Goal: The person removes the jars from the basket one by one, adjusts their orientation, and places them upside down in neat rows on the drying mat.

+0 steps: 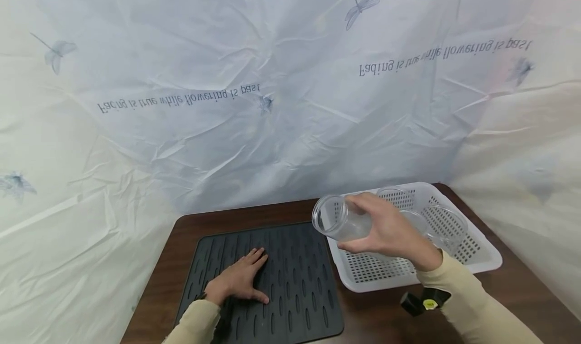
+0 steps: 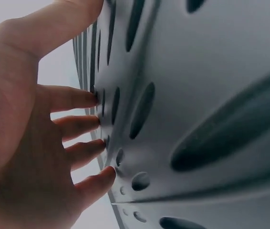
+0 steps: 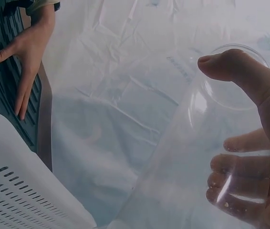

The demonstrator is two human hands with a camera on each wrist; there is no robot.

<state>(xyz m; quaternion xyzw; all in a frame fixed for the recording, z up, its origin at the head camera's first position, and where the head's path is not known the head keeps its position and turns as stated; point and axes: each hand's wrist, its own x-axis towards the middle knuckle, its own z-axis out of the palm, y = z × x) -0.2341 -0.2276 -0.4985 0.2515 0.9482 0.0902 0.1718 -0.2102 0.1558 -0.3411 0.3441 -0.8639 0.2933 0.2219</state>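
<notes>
Clear, smooth-walled, the jar lies tilted in the right hand, thumb on one side and fingers round the other, its mouth pointing toward the left hand. It is held above the near-left part of the white basket, which sits beneath the right hand. The likeliest trouble is a slip: the wall looks slick, and a grip loosened at this tilt could let the jar slide out mouth first. Carried too low, it might knock the basket's rim; swung back to the right, it could clink against the clear containers beyond that hand. Whether they are glass or plastic I cannot tell.

The left hand is spread, fingertips against the dark slotted mat; pushing sideways could shift the mat. Under mat and basket runs a brown wood-look counter, bare just below the right forearm. Ahead of both hands hangs a wrinkled pale sheet, printed with dragonflies and upside-down lettering, and it also closes in both sides.
</notes>
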